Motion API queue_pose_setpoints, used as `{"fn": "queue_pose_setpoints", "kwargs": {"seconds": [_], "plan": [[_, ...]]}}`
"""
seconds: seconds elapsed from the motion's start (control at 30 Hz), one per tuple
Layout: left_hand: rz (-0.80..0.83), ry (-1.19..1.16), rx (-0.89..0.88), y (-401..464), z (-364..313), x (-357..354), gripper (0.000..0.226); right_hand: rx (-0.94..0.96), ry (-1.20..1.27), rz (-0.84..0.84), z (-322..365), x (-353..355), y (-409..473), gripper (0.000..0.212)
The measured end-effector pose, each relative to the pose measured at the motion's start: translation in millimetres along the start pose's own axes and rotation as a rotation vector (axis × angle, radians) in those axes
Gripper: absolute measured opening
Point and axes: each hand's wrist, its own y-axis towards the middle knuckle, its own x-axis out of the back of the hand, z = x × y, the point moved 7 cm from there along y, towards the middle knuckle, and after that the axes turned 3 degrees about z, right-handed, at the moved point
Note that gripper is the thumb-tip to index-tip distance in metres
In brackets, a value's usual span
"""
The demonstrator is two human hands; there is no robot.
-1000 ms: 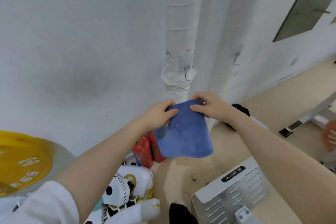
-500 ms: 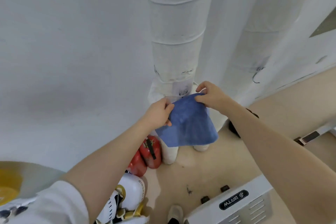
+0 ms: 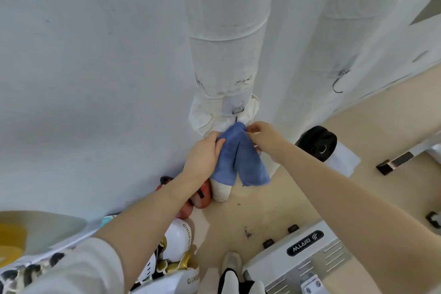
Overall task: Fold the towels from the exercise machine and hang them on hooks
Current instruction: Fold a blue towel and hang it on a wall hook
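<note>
At the white wrapped pillar [image 3: 224, 55], just below its metal hook clip [image 3: 238, 110], the blue towel [image 3: 238, 157] hangs between both hands. Its top is bunched to a narrow peak right under the clip; whether the peak is actually caught on the hook I can't tell, since that spot is too small to read. Below the peak the towel falls in two folded lobes with a crease between them, lower edges hanging free above the floor [image 3: 310, 198].

Left hand [image 3: 202, 153]: on the towel's left side, fingers curled round the left edge just under the peak, thumb over the front of the cloth. Firm grip.

Right hand [image 3: 265, 137]: on the towel's right side, close to the peak. Thumb and forefinger are pinched together at the upper right edge (the cloth meets the fingertips there), other fingers curled in behind the right lobe.

Both forearms reach in from the bottom of the view; a white sleeve [image 3: 78, 267] shows on the left arm.

Around it: a second hook [image 3: 338, 83] hangs bare on the neighbouring white column [image 3: 334, 31]. Red boxing gloves [image 3: 198, 196] lie on the floor at the pillar's base, white-and-gold gloves [image 3: 176, 246] nearer the camera. A black weight plate [image 3: 317, 143] leans at the right, and a white machine base [image 3: 305, 253] (logo plate on it) sits at lower right.
</note>
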Motion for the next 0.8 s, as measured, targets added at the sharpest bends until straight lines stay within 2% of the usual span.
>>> {"fn": "queue_pose_setpoints", "kwargs": {"seconds": [0.1,0.13,0.2,0.3,0.4,0.43,0.6,0.67,0.8], "plan": [[0.045,-0.076,0.108,4,1,-12,0.017,-0.047,0.072,-0.148,-1,-4,-18,0.022],[0.052,-0.123,0.155,4,0,-15,0.008,-0.075,0.08,-0.142,1,-8,-26,0.027],[0.035,-0.219,0.187,4,0,-20,0.007,-0.094,0.087,-0.118,4,-13,-40,0.033],[0.004,-0.219,0.081,-15,-5,-13,0.002,-0.047,0.154,-0.166,2,-14,-70,0.033],[0.049,-0.171,-0.117,-56,-5,-7,0.044,0.025,0.188,-0.218,-17,-20,-109,0.034],[0.071,-0.148,-0.148,-71,-2,-6,0.051,0.034,0.185,-0.226,-24,-24,-123,0.033],[0.278,-0.182,-0.178,-144,-2,-18,0.036,0.02,0.164,-0.425,-62,-40,-202,0.017],[0.387,-0.174,-0.175,-176,-3,-40,0.027,-0.023,0.207,-0.435,-87,-60,-243,0.011],[0.646,-0.114,-0.204,-242,-21,-105,0.018,-0.17,0.224,-0.443,-156,-90,-338,0.01]]}}
